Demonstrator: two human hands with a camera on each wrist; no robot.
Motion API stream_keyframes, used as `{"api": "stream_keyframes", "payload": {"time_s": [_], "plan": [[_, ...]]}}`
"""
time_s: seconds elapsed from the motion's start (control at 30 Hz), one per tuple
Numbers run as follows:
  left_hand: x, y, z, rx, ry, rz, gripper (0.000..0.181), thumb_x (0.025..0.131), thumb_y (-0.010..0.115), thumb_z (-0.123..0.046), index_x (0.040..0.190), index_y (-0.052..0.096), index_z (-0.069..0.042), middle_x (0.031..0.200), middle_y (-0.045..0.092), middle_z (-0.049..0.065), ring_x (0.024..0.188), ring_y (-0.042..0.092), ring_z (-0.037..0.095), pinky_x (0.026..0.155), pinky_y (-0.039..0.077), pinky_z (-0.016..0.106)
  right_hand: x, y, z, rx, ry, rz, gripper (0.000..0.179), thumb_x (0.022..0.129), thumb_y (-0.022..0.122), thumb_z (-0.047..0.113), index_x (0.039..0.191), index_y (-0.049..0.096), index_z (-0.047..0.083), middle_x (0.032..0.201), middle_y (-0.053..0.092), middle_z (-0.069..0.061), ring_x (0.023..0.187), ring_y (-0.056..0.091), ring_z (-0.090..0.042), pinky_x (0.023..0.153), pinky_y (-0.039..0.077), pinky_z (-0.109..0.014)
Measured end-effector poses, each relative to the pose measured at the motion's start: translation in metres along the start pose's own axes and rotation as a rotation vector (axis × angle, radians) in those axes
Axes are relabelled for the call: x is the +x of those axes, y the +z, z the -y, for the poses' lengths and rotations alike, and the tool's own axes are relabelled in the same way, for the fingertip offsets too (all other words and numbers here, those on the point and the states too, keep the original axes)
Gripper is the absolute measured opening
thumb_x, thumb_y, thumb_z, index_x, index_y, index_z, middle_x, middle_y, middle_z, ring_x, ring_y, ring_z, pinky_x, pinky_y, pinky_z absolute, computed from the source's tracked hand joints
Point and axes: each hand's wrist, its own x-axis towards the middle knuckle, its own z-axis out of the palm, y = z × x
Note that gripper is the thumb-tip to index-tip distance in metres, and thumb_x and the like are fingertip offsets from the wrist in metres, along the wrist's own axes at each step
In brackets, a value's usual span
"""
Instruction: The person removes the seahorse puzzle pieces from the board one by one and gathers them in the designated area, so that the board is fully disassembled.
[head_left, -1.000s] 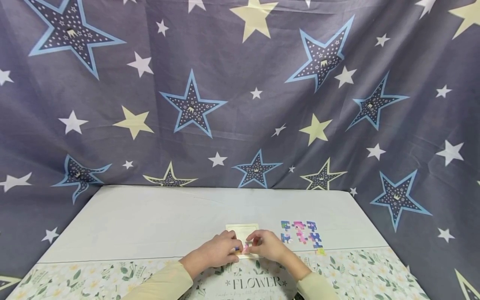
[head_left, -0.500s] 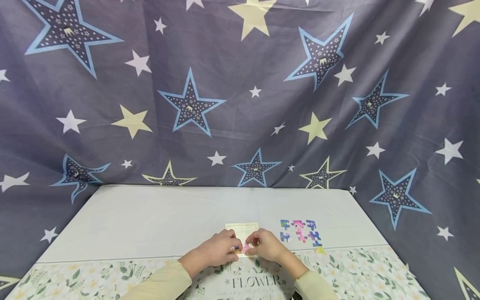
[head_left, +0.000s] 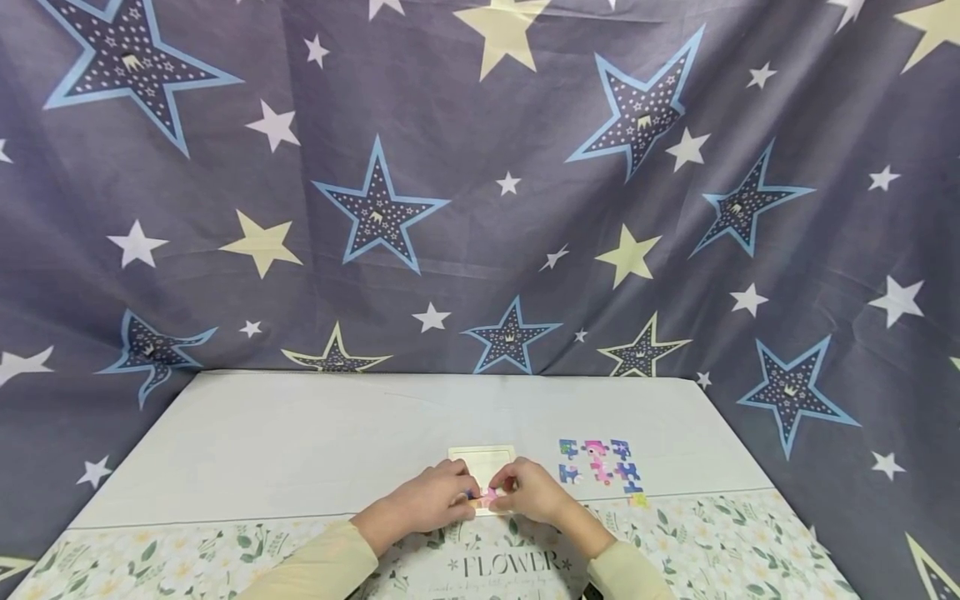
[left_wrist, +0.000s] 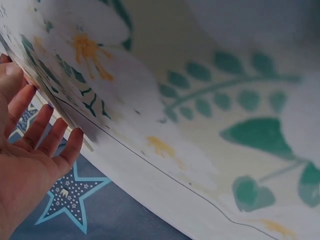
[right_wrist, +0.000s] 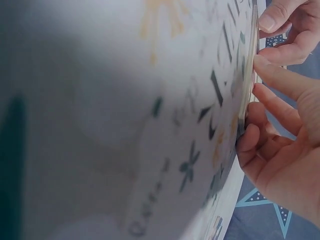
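A small pale puzzle tray (head_left: 481,455) lies before me, its far part bare and a few coloured jigsaw pieces along its near edge. My right hand (head_left: 534,493) pinches a pink puzzle piece (head_left: 491,497) between thumb and index finger, low over the tray. At the tray's left side, my left hand (head_left: 427,500) touches the pieces with its fingertips, partly covering a blue one. The left wrist view shows the left hand (left_wrist: 30,155) with loosely spread fingers at the tray edge. In the right wrist view both hands meet at the tray, the right hand's (right_wrist: 295,135) other fingers curled.
To the right of the tray lie several loose puzzle pieces (head_left: 598,451) in rows, with a yellow piece (head_left: 638,500) nearest me. A floral cloth with printed lettering (head_left: 517,564) covers the near table (head_left: 300,433). A star-patterned curtain (head_left: 465,125) hangs behind.
Both hands stay at the tray with only small finger movements. The pink piece in the right hand shifts slightly left, toward the left fingertips. The head view drifts a little.
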Motion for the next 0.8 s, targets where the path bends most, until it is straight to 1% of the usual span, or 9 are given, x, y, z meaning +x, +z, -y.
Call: {"api": "stream_keyframes", "payload": {"time_s": [0.13,0.33,0.67,0.8], "plan": [[0.0003,0.0011,0.0014,0.009,0.006,-0.009,0.023,0.088,0.061,-0.038,0.105,0.066,-0.023,0.099,0.053,-0.008,0.089,0.045,0.005,0.080,0.046,0.031,0.0007,0.0002,0.0006,-0.002,0.019,0.004,0.022,0.076,0.077,0.019,0.094,0.069,0.009,0.083,0.053,-0.002,0.072,0.043,-0.011,0.062,0.036,-0.023],[-0.0001,0.0007,0.0025,-0.003,0.012,-0.021,0.022,0.088,0.062,-0.037,0.104,0.066,-0.023,0.098,0.052,-0.009,0.088,0.044,0.005,0.079,0.044,0.028,0.0019,0.0019,-0.0006,0.005,0.036,0.008,0.021,0.076,0.077,0.019,0.093,0.068,0.010,0.083,0.052,-0.002,0.074,0.043,-0.012,0.063,0.036,-0.025],[-0.0003,0.0016,0.0074,-0.009,-0.017,-0.030,0.025,0.087,0.062,-0.038,0.107,0.066,-0.023,0.097,0.051,-0.009,0.088,0.042,0.005,0.081,0.045,0.030,0.0018,0.0010,0.0007,0.008,0.032,0.005,0.021,0.075,0.077,0.017,0.092,0.069,0.009,0.084,0.053,-0.003,0.073,0.043,-0.012,0.063,0.037,-0.024],[-0.0007,-0.0007,0.0072,-0.019,-0.025,-0.026,0.025,0.088,0.062,-0.038,0.107,0.066,-0.023,0.097,0.051,-0.009,0.088,0.042,0.005,0.081,0.045,0.029,0.0026,0.0017,0.0004,0.015,0.041,0.009,0.020,0.075,0.077,0.018,0.092,0.068,0.010,0.084,0.053,-0.003,0.074,0.044,-0.012,0.064,0.037,-0.025]]}}
